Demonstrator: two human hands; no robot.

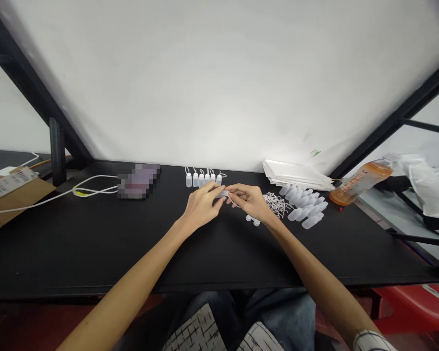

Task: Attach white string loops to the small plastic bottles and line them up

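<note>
My left hand (202,204) is closed around a small translucent plastic bottle (222,194), held tilted just above the black table. At the bottle's neck end, my right hand (250,201) pinches a thin white cord (235,202); whether the cord is looped around the neck is hidden by the fingers. Behind my left hand stands a row of upright small bottles (195,179) with cord loops at their tops. A tangled pile of white cords (277,204) lies right of my right hand, beside several bottles lying down (313,220). Small white caps (256,223) sit below my right wrist.
A stack of white sheets or bags (296,176) lies at the back right, near an orange-tinted bottle (362,183). Left are a pixelated flat object (138,182), a white cable (95,177) and a cardboard box (25,197). Black frame bars (56,151) flank the table (124,248).
</note>
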